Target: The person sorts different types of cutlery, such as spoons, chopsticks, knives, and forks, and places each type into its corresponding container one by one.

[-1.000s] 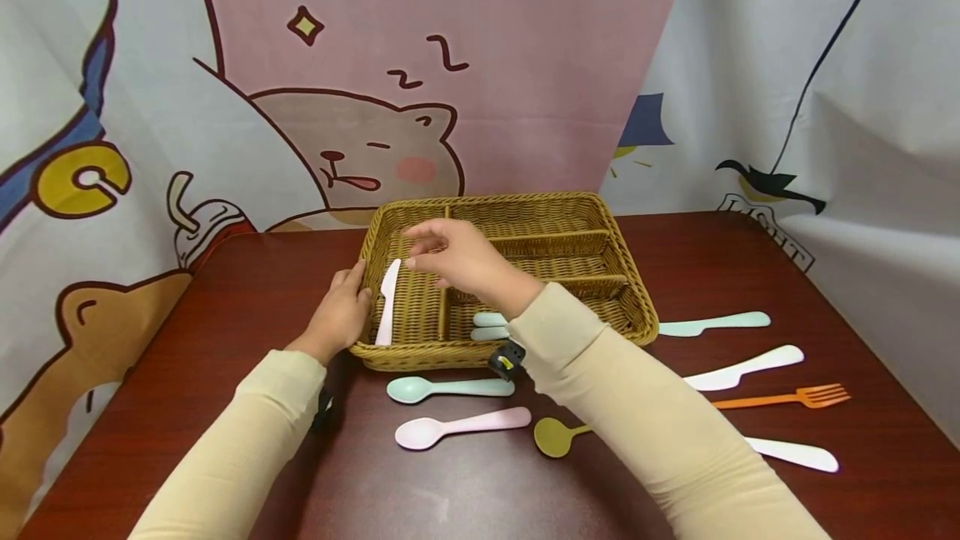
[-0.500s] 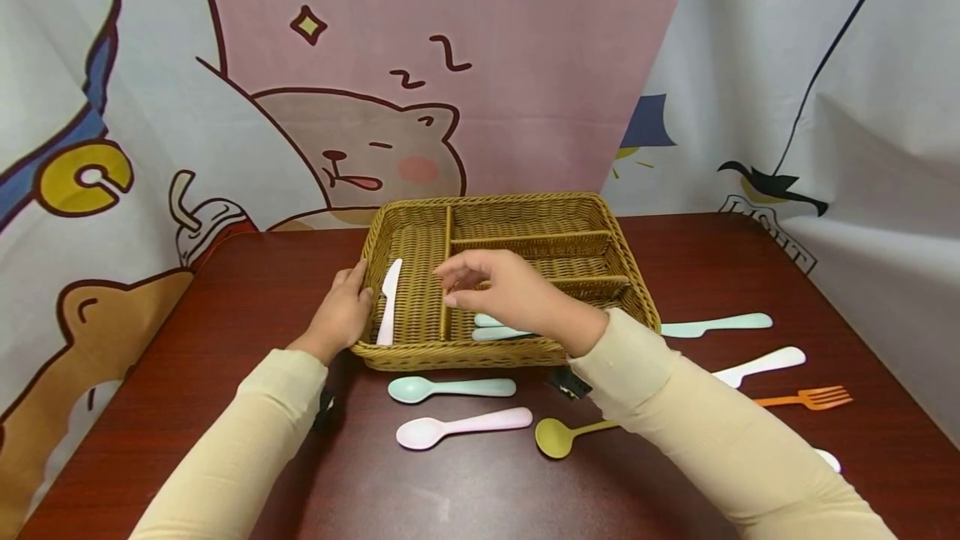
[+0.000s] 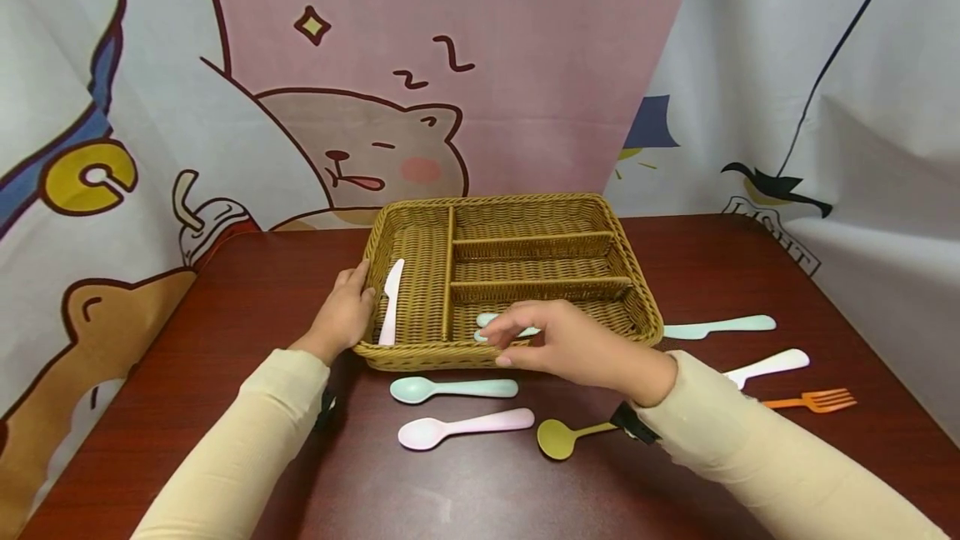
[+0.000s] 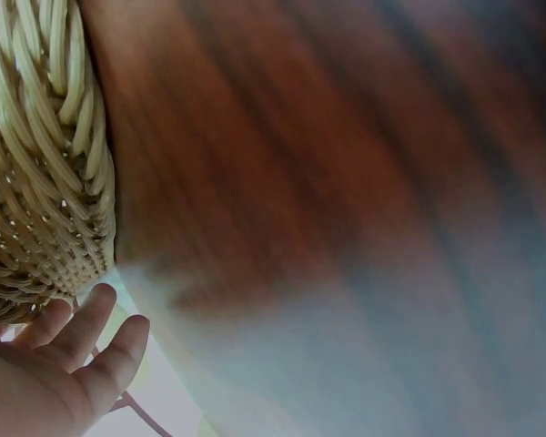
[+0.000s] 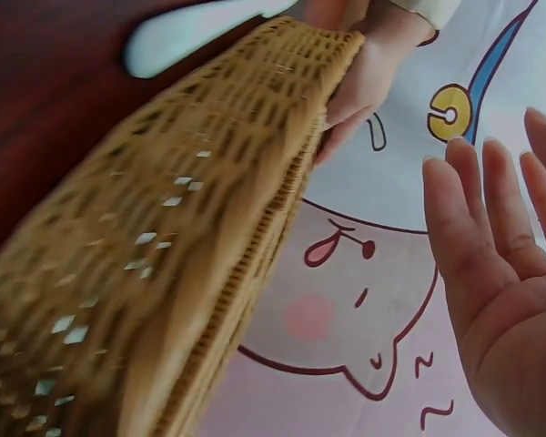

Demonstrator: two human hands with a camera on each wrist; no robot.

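Observation:
At the left end of the woven basket (image 3: 405, 355), my left hand (image 3: 341, 315) rests against the outer wall by the rim. The left wrist view shows its fingers (image 4: 100, 332) spread loosely beside the weave. My right hand (image 3: 570, 344), fingers slightly bent and holding nothing, hovers over the basket's front edge. Its palm shows bare in the right wrist view. A pale pink knife (image 3: 391, 304) lies in the left compartment. Two mint utensils (image 3: 487, 319) lie in the front right compartment, partly hidden by my right hand.
In front of the basket lie a mint spoon (image 3: 453, 388), a pink spoon (image 3: 465, 429) and an olive spoon (image 3: 557, 440). To the right are a mint knife (image 3: 720, 326), a white knife (image 3: 772, 363) and an orange fork (image 3: 825, 400). A printed curtain (image 3: 555, 65) hangs behind.
My right hand has moved from above the left compartment rightward and toward me, over the basket's front edge. My left hand stays at the left rim. The utensils have not moved.

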